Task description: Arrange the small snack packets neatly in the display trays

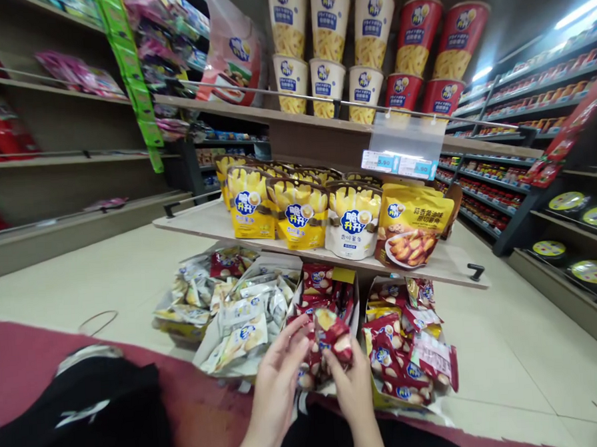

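My left hand and my right hand are low in the middle of the head view. Both grip a bunch of small red snack packets held between them. Right behind the hands stands an open carton of the same red packets. A second carton of red packets sits to the right, touching my right hand's side. White packets fill a carton to the left.
Above the cartons a shelf board carries yellow, white and orange snack bags. Tall snack cups stand on the shelf above, with price tags at its edge. Aisle shelving runs right. My dark-clothed knee is lower left.
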The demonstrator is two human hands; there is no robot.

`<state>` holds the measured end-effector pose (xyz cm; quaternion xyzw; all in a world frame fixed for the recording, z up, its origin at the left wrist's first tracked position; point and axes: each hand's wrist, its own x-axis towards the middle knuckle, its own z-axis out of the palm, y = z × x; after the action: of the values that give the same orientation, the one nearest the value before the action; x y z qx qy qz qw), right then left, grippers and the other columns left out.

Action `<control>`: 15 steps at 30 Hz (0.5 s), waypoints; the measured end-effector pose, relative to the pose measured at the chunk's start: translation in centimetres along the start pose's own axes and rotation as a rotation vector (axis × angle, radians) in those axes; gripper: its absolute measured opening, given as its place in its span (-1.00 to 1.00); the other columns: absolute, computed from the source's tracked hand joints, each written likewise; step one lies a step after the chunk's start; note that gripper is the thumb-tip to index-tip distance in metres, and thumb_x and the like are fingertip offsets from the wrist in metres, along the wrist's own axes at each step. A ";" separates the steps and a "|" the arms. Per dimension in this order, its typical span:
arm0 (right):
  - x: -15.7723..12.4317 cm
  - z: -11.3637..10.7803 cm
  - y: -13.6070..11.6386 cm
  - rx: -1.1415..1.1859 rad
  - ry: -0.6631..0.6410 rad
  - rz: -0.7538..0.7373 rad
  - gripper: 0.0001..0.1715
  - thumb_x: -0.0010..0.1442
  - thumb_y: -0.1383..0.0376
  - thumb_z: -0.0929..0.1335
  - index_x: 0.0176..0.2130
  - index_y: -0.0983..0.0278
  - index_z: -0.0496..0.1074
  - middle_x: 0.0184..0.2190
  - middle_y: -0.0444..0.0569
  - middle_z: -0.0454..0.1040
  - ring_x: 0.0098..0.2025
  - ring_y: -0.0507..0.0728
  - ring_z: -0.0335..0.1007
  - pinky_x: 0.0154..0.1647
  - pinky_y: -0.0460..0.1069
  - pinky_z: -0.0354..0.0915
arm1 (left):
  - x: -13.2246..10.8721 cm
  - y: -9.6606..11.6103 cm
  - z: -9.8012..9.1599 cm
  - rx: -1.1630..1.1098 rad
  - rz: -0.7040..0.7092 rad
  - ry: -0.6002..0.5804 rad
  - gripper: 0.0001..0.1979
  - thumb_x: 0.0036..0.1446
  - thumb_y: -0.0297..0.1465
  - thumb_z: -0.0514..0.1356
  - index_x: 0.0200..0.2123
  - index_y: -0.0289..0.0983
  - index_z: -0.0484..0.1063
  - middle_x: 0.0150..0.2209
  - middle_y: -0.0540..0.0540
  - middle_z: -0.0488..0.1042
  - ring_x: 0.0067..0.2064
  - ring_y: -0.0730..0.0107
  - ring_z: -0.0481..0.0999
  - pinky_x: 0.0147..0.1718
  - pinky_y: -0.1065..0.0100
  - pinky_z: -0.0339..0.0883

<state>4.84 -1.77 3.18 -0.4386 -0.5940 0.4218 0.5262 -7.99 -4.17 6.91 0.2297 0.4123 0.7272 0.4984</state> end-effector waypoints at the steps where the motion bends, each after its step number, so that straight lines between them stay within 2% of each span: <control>1: -0.1 0.0 0.0 0.124 0.022 0.087 -0.45 0.16 0.14 0.41 0.12 0.25 0.39 0.00 0.06 0.53 0.07 0.25 0.44 0.14 0.12 0.30 | 0.4 0.2 -0.3 0.077 0.072 0.025 -0.48 -0.13 -0.27 0.42 -0.03 -0.19 0.52 0.10 -0.12 0.47 0.15 0.19 0.41 0.07 0.37 0.33; 3: -0.2 -0.1 -0.1 0.355 -0.011 0.229 -0.41 0.11 0.06 0.45 0.07 0.26 0.41 -0.01 0.07 0.54 0.04 0.26 0.45 0.10 0.14 0.33 | 1.2 0.5 -1.0 0.202 0.154 0.058 -0.50 -0.11 -0.23 0.41 -0.04 -0.18 0.52 0.14 -0.11 0.43 0.22 0.16 0.32 0.14 0.35 0.25; 5: -0.3 -0.3 -0.5 0.479 -0.083 0.312 -0.40 0.04 0.04 0.49 0.01 0.28 0.44 -0.03 0.08 0.55 0.00 0.28 0.48 0.03 0.15 0.38 | 1.8 0.5 -1.5 0.252 0.084 -0.001 -0.49 -0.13 -0.18 0.41 -0.07 -0.21 0.53 0.08 -0.16 0.48 0.15 0.11 0.40 0.08 0.29 0.33; 8: -0.3 -0.8 -1.2 0.481 -0.146 0.322 -0.46 0.00 0.09 0.52 -0.07 0.29 0.48 -0.07 0.08 0.57 -0.05 0.25 0.51 0.00 0.13 0.40 | 2.2 0.1 -2.0 0.232 -0.097 -0.125 -0.45 -0.18 -0.13 0.42 -0.13 -0.30 0.53 -0.15 -0.20 0.59 -0.10 0.09 0.57 -0.14 0.24 0.46; 10: 0.0 -1.0 -1.4 0.438 -0.151 0.281 -0.47 -0.01 0.12 0.53 -0.08 0.30 0.50 -0.09 0.09 0.58 -0.06 0.24 0.52 0.00 0.11 0.39 | 2.4 -0.4 -2.2 0.216 -0.113 -0.112 -0.46 -0.21 -0.12 0.43 -0.17 -0.32 0.53 -0.24 -0.17 0.61 -0.20 0.14 0.59 -0.21 0.27 0.47; 13: 0.5 -1.2 -0.9 0.367 0.007 0.242 -0.47 -0.07 0.10 0.55 -0.15 0.33 0.53 -0.19 0.11 0.61 -0.18 0.23 0.55 -0.14 0.08 0.45 | 2.9 -1.0 -2.7 0.235 -0.056 -0.062 -0.51 -0.19 -0.12 0.42 -0.22 -0.31 0.53 -0.26 -0.13 0.60 -0.22 0.21 0.58 -0.22 0.31 0.45; 15: 0.8 -1.3 -0.4 0.322 0.143 0.219 -0.52 -0.10 0.09 0.55 -0.22 0.32 0.55 -0.27 0.10 0.62 -0.25 0.21 0.56 -0.21 0.06 0.46 | 3.3 -1.1 -2.9 0.294 -0.018 -0.087 -0.55 -0.19 -0.12 0.42 -0.28 -0.31 0.53 -0.28 -0.12 0.60 -0.24 0.23 0.57 -0.22 0.32 0.43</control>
<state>6.05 -1.00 3.86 -0.4397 -0.4290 0.5337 0.5812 -10.90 -2.04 4.11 0.3277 0.4945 0.6438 0.4833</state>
